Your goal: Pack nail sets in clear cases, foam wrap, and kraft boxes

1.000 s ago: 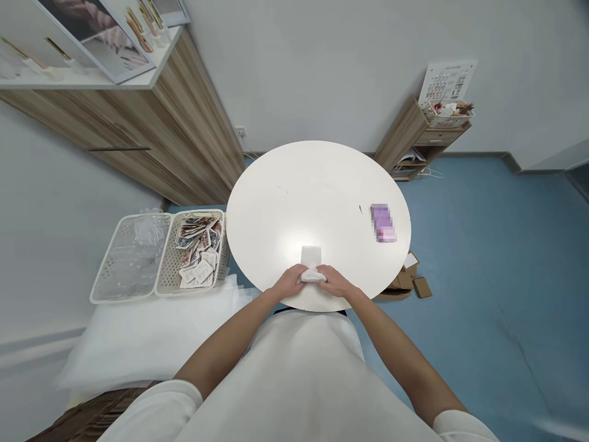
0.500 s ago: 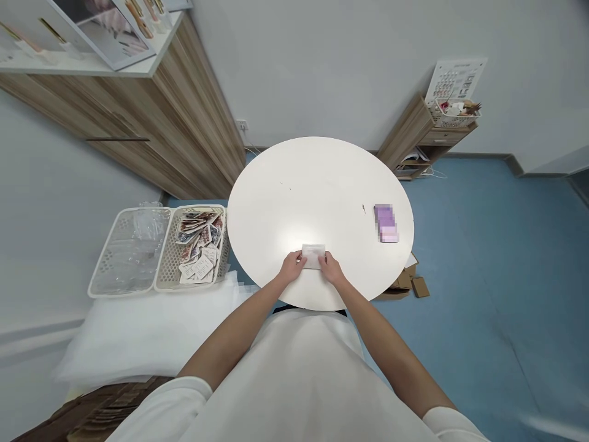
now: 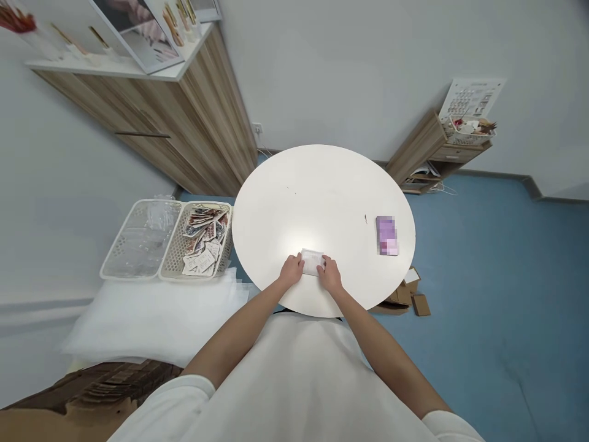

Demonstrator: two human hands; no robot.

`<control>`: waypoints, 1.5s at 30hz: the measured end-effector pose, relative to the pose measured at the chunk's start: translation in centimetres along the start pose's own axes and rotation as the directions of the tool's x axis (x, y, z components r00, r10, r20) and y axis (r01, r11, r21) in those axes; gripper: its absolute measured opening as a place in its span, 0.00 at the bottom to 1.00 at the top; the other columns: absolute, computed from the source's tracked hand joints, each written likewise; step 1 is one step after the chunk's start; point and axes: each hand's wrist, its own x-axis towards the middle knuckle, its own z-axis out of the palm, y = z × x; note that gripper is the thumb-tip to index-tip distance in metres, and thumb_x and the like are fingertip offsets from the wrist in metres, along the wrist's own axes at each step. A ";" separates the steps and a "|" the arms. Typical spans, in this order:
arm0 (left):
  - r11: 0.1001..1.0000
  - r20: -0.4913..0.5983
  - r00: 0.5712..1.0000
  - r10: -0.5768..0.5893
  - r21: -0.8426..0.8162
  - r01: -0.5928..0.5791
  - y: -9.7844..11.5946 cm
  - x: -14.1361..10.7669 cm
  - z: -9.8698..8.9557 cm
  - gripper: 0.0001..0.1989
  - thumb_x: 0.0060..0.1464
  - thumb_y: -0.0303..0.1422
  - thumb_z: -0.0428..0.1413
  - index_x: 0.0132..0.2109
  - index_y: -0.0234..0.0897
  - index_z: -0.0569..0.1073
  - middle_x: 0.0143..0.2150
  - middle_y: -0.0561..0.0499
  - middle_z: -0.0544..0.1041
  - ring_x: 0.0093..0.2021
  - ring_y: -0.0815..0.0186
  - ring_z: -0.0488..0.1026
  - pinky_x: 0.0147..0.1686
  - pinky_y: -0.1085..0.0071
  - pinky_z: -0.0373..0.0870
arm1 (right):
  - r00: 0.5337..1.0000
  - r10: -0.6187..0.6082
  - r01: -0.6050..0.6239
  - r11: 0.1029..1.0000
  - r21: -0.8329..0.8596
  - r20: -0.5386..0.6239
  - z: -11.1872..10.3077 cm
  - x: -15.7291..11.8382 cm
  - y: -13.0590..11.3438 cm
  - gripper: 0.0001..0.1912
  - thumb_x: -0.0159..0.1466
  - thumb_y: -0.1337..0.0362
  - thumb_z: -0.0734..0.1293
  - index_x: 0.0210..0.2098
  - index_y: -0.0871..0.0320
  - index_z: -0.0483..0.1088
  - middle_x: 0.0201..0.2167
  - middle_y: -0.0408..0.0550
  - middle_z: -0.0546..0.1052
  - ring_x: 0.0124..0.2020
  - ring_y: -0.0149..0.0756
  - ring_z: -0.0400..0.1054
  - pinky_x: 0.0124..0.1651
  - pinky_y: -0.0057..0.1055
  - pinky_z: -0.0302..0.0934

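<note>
Between my two hands, just above or on the near part of the white oval table (image 3: 317, 178), is a small whitish rectangular packet (image 3: 312, 262). It looks like a clear plastic sleeve with something pale in it; its exact kind is too small to make out. My left hand (image 3: 291, 271) pinches the left edge with thumb and fingers. At the right edge, my right hand (image 3: 329, 272) grips it the same way. A blurred purple and pink box-like object (image 3: 387, 236) lies at the table's right side, away from both hands.
Left of the table stand a white basket of printed cards (image 3: 200, 261) and another basket with clear plastic packaging (image 3: 138, 245). White sheets (image 3: 156, 313) lie before them. Cardboard boxes (image 3: 400, 298) sit on the floor at right. A wooden cabinet (image 3: 151, 116) stands behind left.
The packet has tilted slightly, its right side now a little lower, with both hands still on it. The whole view has shifted and turned a little.
</note>
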 end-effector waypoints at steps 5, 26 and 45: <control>0.996 -0.068 0.998 0.014 -0.085 -0.019 -0.2 -0.4 -0.3 0.15 0.56 0.36 0.40 0.45 0.35 0.64 0.37 0.46 0.67 0.40 0.64 0.65 0.38 0.71 0.61 | 0.996 -0.003 -0.015 0.979 0.202 0.092 -1.0 -0.3 1.1 0.30 0.56 0.59 0.58 0.57 0.57 0.51 0.50 0.54 0.62 0.40 0.36 0.65 0.45 0.32 0.59; 0.851 -0.207 0.959 -0.195 -0.522 0.060 -3.0 -2.8 -1.1 0.27 0.49 0.26 0.45 0.58 0.36 0.56 0.57 0.45 0.61 0.55 0.62 0.59 0.53 0.64 0.58 | 0.949 -0.045 -0.122 0.861 0.494 0.313 1.6 0.5 -4.2 0.32 0.52 0.59 0.64 0.56 0.53 0.53 0.54 0.49 0.63 0.53 0.38 0.59 0.50 0.35 0.59; 0.824 -0.325 0.904 -0.279 -0.564 0.052 -13.8 1.2 -9.9 0.28 0.48 0.27 0.45 0.58 0.38 0.55 0.59 0.48 0.57 0.60 0.59 0.51 0.57 0.61 0.51 | 0.938 -0.159 -0.020 0.861 0.508 0.307 11.2 5.1 -16.9 0.32 0.53 0.60 0.63 0.56 0.53 0.53 0.55 0.47 0.60 0.55 0.37 0.55 0.56 0.36 0.53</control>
